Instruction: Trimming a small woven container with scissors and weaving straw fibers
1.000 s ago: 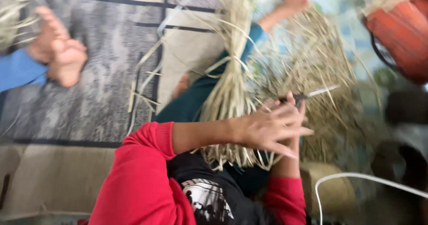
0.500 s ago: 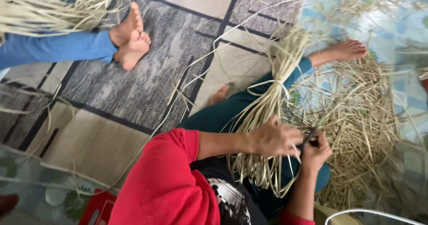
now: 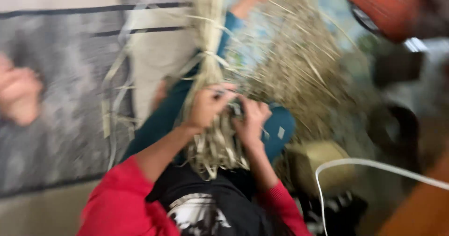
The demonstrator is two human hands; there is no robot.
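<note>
Red sleeves and a black printed shirt fill the bottom edge, nearest the camera.

Left hand (image 3: 206, 107): fingers curled over the bundle of dried straw strips (image 3: 210, 123), gripping it from the left side at mid-length. The picture is blurred, so how tight the grip is cannot be told exactly.

Right hand (image 3: 252, 119): pressed against the same bundle from the right, fingers bent, just beside the left hand. A small dark item sits between the two hands; what it is cannot be told.

Bundle: lies lengthwise along the person's lap and teal trouser leg (image 3: 159, 123), loose cut ends fanning below the hands towards the body, the tied upper part reaching away beyond the hands.

White cable (image 3: 374, 166): loops at lower right.

Loose straw heap (image 3: 299, 72): on the floor to the right, beyond the hands.

Grey patterned rug (image 3: 61, 91): left side; another person's foot (image 3: 18, 95) rests on it.

Orange object (image 3: 388, 7): top right, farthest.
</note>
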